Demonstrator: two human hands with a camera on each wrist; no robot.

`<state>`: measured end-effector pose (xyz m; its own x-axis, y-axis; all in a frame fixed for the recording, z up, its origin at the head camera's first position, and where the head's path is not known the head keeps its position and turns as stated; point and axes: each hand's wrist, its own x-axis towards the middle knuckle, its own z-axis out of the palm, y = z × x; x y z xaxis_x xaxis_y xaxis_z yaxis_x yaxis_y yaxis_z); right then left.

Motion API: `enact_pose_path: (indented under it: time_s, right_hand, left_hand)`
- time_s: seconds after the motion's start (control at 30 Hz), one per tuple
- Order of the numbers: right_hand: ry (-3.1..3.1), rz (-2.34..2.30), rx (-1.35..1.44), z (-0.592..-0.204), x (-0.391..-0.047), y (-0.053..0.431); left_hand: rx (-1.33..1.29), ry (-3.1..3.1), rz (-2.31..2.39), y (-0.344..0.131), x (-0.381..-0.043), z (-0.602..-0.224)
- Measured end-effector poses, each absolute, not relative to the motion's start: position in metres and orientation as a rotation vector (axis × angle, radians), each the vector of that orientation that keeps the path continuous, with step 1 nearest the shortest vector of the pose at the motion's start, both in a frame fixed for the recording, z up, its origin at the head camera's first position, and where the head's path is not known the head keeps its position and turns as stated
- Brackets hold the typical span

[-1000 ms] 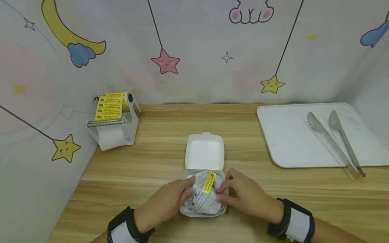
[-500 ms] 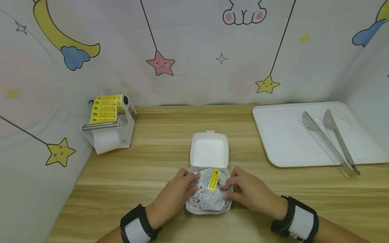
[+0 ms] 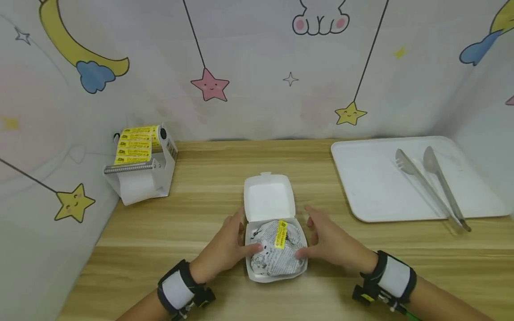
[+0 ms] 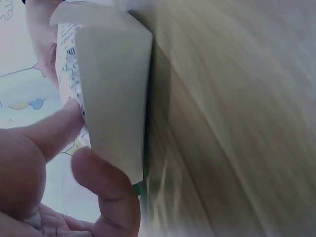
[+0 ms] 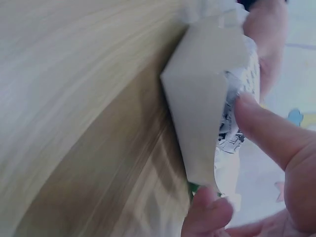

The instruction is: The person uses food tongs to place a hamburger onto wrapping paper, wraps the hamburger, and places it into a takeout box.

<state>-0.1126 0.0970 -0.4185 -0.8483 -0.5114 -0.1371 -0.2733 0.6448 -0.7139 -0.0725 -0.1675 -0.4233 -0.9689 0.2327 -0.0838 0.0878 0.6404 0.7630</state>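
Note:
A white clamshell takeout box (image 3: pixel 270 198) stands on the wooden table with its lid tipped back. In its base sits a round, paper-wrapped bundle (image 3: pixel 275 263), printed in black and bearing a yellow sticker (image 3: pixel 281 235) on top. My left hand (image 3: pixel 225 245) is at the box's left side, its thumb reaching over the rim onto the wrapping and its fingers spread beside the hinge. On the opposite side, my right hand (image 3: pixel 333 243) lies likewise, thumb tip at the wrapping. The box's side wall (image 4: pixel 113 98) shows close up in the left wrist view, the left index finger bent near its edge.
A label dispenser (image 3: pixel 140 165) with a roll of yellow stickers stands at the back left. To the right lies a white tray (image 3: pixel 373 187) carrying a pair of tongs (image 3: pixel 433 191), whose handle end juts over the front edge. Printed cloth walls (image 3: pixel 249 53) enclose the back and sides.
Both hands' fingers have come off the wrapped bundle and spread forward along the box's sides, thumbs staying over the wrapping. The box sits slightly turned. The head view has shifted a little.

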Motion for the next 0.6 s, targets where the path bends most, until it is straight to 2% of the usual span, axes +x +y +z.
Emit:
enact_pose_path:
  time_s: [0.23, 0.6]
  right_hand:
    - [2.213, -1.185, -0.649, -0.426, -0.126, 0.098]
    - [2.011, -1.372, -0.513, -0.422, -0.125, 0.093]
  left_hand:
    - [0.257, 2.419, 1.428, -0.164, -0.078, -0.424]
    - [0.199, 2.404, 1.458, -0.163, -0.082, -0.423]
